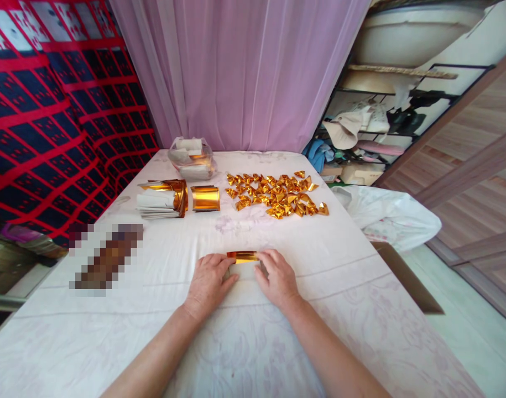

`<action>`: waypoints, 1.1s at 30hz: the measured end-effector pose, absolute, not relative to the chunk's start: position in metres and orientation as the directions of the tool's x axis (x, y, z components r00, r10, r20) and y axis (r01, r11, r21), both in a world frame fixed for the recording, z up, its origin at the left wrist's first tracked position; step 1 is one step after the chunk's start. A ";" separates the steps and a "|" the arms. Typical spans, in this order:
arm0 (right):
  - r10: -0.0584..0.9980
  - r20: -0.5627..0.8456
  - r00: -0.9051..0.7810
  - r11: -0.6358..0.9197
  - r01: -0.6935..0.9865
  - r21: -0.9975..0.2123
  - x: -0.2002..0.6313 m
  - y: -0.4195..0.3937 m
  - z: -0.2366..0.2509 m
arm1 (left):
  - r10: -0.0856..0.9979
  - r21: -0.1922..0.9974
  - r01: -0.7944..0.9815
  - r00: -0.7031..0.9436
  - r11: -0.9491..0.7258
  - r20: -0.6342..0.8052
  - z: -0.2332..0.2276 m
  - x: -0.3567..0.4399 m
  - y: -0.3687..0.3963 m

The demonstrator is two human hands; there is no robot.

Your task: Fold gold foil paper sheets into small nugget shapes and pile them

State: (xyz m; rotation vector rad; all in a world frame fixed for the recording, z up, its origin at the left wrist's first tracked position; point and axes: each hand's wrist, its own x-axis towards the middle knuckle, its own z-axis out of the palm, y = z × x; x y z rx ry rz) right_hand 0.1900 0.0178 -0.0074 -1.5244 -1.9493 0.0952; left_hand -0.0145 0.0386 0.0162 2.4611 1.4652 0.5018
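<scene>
Between my two hands, near the middle of the table, lies a sheet of gold foil paper. Its far edge is folded over and shows gold, while the nearer part shows a pale underside. My left hand grips the sheet's left end, fingers curled over the fold and thumb resting on the pale side. At the right end, my right hand holds it the same way. Beyond them sits a cluster of folded gold foil pieces. Left of those are a flat stack of gold sheets and a larger curled stack.
A clear plastic bag with more sheets stands at the back of the table. A pixelated patch covers something at the left. Right of the table are a white plastic bag and a loaded shelf rack. A purple curtain hangs behind.
</scene>
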 end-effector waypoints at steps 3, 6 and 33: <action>0.891 0.440 -0.113 0.328 0.830 -0.451 0.190 0.017 -0.008 | 0.880 0.380 0.794 0.438 -0.474 0.185 0.014 -0.015 0.037; 0.888 0.447 -0.111 0.339 0.814 -0.472 0.190 0.016 -0.008 | 0.879 0.395 0.786 0.433 -0.476 0.199 0.013 -0.015 0.037; 0.828 0.521 -0.205 0.407 0.860 -0.307 0.197 0.014 -0.003 | 0.866 0.432 0.751 0.435 -0.500 0.245 0.010 -0.018 0.036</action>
